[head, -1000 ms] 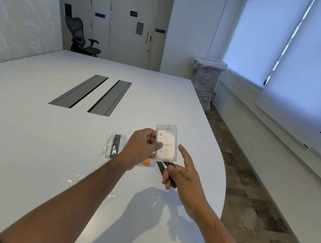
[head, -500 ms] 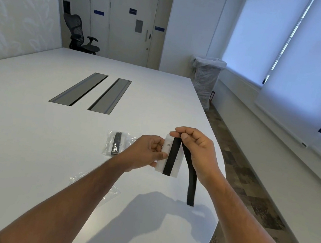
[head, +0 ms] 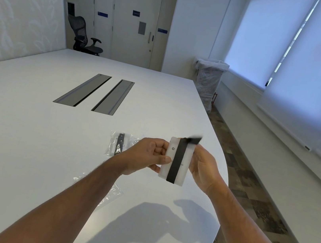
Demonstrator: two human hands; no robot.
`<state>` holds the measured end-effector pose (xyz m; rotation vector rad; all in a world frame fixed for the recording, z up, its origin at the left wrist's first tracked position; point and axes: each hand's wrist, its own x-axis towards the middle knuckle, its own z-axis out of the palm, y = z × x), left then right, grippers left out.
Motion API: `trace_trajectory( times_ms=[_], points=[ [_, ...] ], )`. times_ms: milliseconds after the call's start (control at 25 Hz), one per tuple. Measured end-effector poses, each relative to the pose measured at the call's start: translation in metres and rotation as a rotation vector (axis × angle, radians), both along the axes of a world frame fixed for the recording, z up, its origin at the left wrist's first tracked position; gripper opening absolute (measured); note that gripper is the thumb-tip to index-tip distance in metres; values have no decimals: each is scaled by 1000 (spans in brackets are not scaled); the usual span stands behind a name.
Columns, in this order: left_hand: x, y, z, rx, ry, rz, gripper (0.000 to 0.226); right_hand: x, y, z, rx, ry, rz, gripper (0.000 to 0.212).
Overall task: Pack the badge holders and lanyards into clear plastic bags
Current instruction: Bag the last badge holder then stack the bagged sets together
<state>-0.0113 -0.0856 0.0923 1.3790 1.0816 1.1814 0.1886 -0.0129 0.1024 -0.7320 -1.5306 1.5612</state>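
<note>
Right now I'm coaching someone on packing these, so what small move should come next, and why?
Probably finish wrapping: the right hand brings the loose lanyard end down behind the badge holder, which the left hand grips. One band already crosses the front, its tail sticks out on top, and an empty clear bag waits below.

Black lanyard [head: 176,161] round upright badge holder [head: 182,166]

I see a frosted, translucent plastic badge holder [head: 176,161], smooth and slightly matt, with a flat black woven-looking lanyard [head: 177,161] strap across it, dull and without shine. The table [head: 30,122] is a smooth white laminate with a soft satin sheen. On it a packed bag [head: 120,143] of thin clear film crinkles glossily; an empty bag [head: 112,192] looks alike. Two inset panels [head: 93,92] look like brushed grey metal.
</note>
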Motion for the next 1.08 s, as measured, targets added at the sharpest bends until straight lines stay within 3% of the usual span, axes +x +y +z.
trace_trajectory(
  times_ms=[240, 640, 840, 960, 1080],
  points=[
    [-1, 5, 9, 46, -109, 146, 25, -8, -20, -18, 213, -207, -31, 30],
    [-8, 15, 8, 51, -127, 466, 15, -10, -34, -46, 251, -377, -24, 24],
    [-10, 18, 1, 37, -57, 596, 14, -10, -47, -49, 209, -398, -23, 45],
    [-12, 19, -3, 33, 25, 636, 14, -12, -57, -43, 213, -364, 19, 37],
    [-12, 17, -7, 37, 67, 595, 14, -14, -59, -31, 250, -341, 47, 17]
  ],
)
